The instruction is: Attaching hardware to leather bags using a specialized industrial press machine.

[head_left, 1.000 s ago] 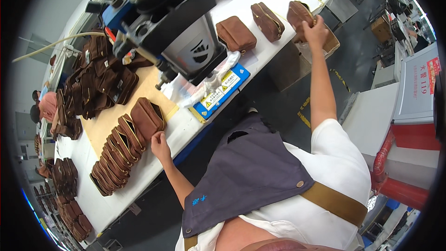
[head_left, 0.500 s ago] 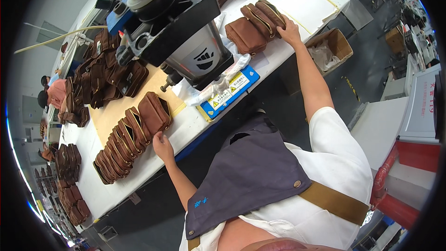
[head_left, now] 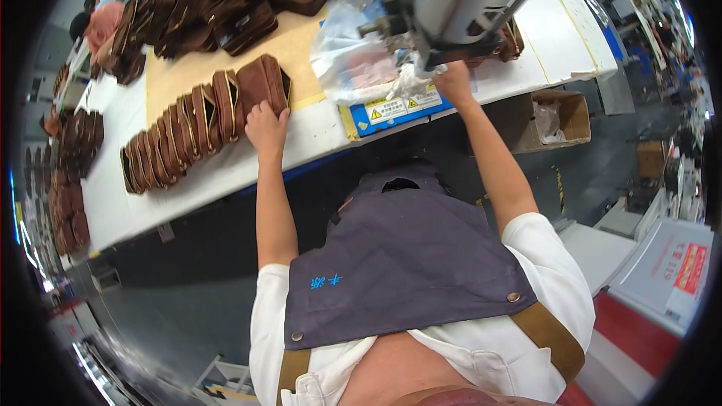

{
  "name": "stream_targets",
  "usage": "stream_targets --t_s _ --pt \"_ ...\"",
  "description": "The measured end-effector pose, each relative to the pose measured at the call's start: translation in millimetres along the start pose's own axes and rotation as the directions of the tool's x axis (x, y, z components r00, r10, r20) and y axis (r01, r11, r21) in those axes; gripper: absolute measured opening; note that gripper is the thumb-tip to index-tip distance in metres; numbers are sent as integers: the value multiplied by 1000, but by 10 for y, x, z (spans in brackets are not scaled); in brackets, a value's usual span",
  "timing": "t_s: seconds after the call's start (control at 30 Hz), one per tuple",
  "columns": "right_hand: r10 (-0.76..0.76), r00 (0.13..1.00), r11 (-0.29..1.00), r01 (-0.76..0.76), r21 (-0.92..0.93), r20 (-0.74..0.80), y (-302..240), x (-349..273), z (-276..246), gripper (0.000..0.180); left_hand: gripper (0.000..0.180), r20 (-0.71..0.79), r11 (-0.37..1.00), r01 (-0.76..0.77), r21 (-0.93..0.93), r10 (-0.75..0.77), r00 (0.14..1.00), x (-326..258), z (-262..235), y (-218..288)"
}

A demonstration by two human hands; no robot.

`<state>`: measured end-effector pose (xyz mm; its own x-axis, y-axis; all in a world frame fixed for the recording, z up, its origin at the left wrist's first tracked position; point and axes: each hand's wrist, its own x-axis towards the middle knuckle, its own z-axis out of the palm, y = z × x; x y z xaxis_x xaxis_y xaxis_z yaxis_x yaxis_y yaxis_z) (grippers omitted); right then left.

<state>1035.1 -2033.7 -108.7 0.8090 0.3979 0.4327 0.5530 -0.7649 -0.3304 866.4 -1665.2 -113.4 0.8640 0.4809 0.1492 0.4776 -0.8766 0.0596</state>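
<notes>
A row of brown zippered pouches (head_left: 177, 131) stands packed together along the white table's near edge on the left. At its right end a larger-looking brown pouch (head_left: 262, 86) leans against the others. My left hand (head_left: 267, 129) grips the lower edge of that pouch, fingers and thumb closed on it. On the other side, my right hand (head_left: 454, 84) is close beside the lower end of a grey and black press machine (head_left: 466, 11). Its fingertips are partly hidden, so what they touch is unclear. More brown pouches (head_left: 511, 41) show partly behind the machine.
A heap of dark brown pouches (head_left: 203, 11) lies at the back left. White plastic sheeting (head_left: 342, 60) and a blue base with warning labels (head_left: 391, 111) sit under the machine. A cardboard box (head_left: 568, 116) stands below the table at right.
The view has shifted. My left hand has come up onto the end pouch. My right hand has left the right-hand pouches and moved left, to beside the machine.
</notes>
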Motion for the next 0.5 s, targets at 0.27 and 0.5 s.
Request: stream_targets --t_s 0.27,0.5 --pt "-348 853 847 107 521 389 -72 79 759 22 21 -332 916 166 -366 -295 896 -249 -195 -125" --pt "-243 744 824 -181 537 623 -178 299 529 26 18 -39 443 262 -857 -564 825 -891 -31 -401"
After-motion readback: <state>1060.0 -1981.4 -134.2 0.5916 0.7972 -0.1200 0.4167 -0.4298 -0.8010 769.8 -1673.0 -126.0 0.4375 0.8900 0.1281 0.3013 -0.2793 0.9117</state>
